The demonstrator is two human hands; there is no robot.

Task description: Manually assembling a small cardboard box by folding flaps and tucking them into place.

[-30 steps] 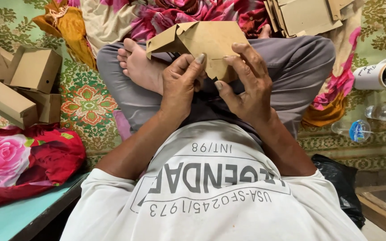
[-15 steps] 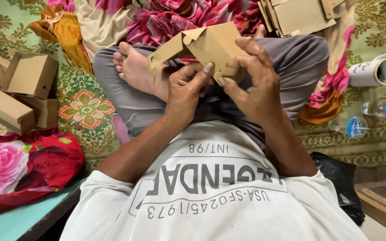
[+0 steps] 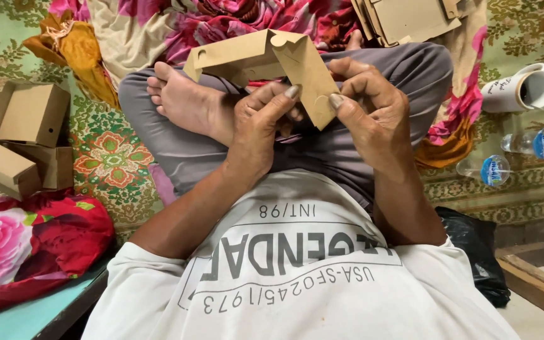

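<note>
Brown cardboard, die-cut and partly folded into a box blank [image 3: 272, 63], is held above the crossed legs of a seated person, seen from the head camera. The left hand [image 3: 256, 123] and right hand [image 3: 373, 116] both close on the blank's lower flap, thumbs pressed to its near face, fingers curled behind it; neither hand is open. Judged from its form, the blank is bent into an angled shell but not yet closed: one panel stands away from the grip with a rounded tab at the fold, so the remaining flaps seem still to be tucked. Beyond the left hand, several finished boxes [image 3: 20, 138] lie on the patterned cloth [image 3: 111, 157]; beyond the grip, past the right knee, a stack of flat blanks [image 3: 410, 19] waits.
</note>
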